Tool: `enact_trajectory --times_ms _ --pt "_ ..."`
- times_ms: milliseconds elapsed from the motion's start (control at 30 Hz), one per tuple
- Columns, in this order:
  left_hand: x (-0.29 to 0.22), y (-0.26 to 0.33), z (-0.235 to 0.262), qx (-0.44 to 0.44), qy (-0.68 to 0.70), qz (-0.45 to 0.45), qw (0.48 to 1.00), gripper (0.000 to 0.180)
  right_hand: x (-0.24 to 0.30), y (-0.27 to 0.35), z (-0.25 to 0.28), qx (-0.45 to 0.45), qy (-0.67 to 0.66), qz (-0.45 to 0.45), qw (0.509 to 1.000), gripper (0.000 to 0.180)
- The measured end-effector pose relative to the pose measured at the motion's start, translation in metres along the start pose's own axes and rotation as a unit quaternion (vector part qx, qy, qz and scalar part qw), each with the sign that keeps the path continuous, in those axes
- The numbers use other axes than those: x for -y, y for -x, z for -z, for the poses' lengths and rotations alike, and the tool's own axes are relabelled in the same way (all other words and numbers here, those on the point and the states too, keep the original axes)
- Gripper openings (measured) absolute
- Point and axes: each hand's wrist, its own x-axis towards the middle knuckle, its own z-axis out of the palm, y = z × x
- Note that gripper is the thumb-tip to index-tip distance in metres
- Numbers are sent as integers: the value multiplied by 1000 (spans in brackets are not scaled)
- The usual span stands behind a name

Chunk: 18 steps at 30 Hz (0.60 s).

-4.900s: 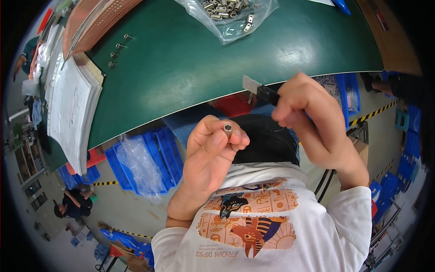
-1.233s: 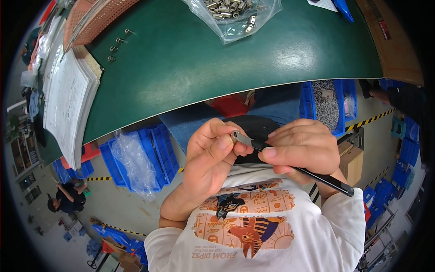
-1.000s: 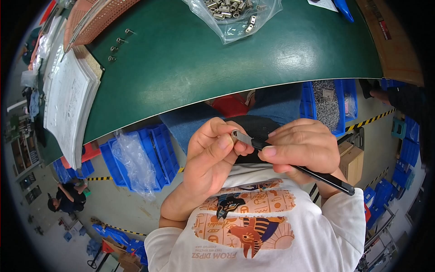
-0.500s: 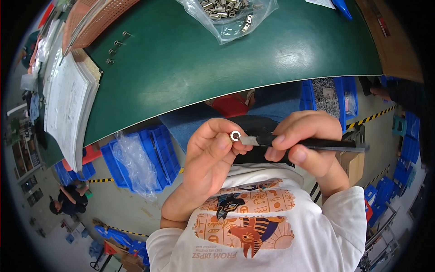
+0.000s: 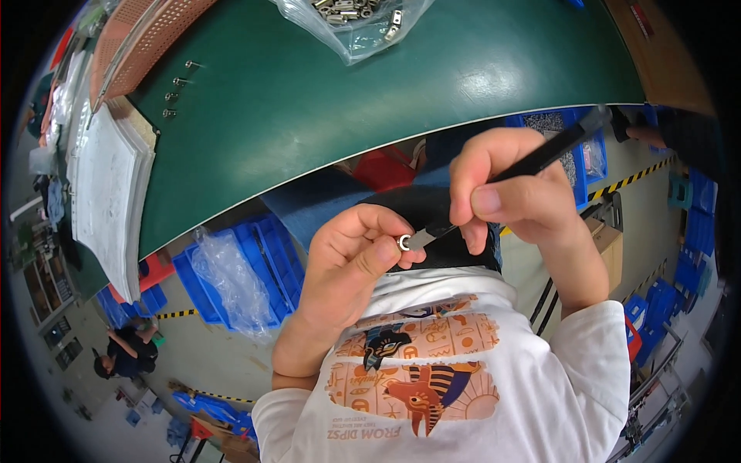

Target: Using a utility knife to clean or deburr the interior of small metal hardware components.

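The green tabletop (image 5: 324, 108) carries a clear plastic bag (image 5: 353, 49) of metal pieces (image 5: 343, 11). Left of the bag, four small metal parts (image 5: 180, 81) form a row; farther left are a pink perforated basket (image 5: 154, 38) and a thick paper stack (image 5: 112, 193). Right of it, a blue item (image 5: 572, 3) shows partly.

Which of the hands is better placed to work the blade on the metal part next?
The right hand, I'd judge: it grips the knife, whose blade points at the metal part. The left hand pinches that part, so it suits steadying.
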Motion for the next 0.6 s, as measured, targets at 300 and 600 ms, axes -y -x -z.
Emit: enact_trajectory --times_ms 300,600 --pt "0 2 6 32 89 117 989 18 1 -15 10 70 1 -38 997 14" --pt "0 2 0 52 159 154 974 20 2 -19 20 135 6 111 985 12"
